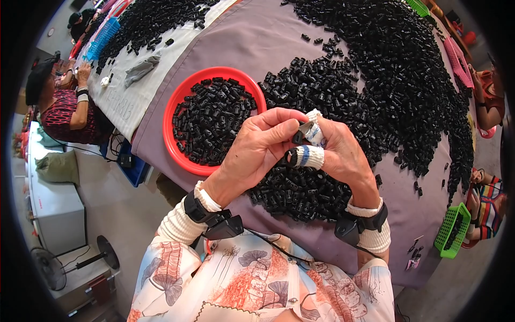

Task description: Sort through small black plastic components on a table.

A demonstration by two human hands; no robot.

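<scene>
Above the table, my left hand (249, 147) and my right hand (343, 153) meet fingertip to fingertip. Between their pinched fingers is a small black plastic piece (296, 139), mostly hidden; it resembles the cord-lock-shaped pieces lying around. White knitted covers with blue stripes wrap the thumb and a finger of my right hand. A red round tray (170, 126) full of black plastic pieces (212, 121) stands beside my left hand. Under and beyond my hands spreads a large heap of the same black pieces (316, 91).
A mauve cloth (225, 45) covers the table. People sit at the left (70, 107) and right (485, 198) edges. A green basket (452, 229), a pink basket (457, 61) and a blue basket (103, 38) stand along the table edges. A fan (107, 252) is at lower left.
</scene>
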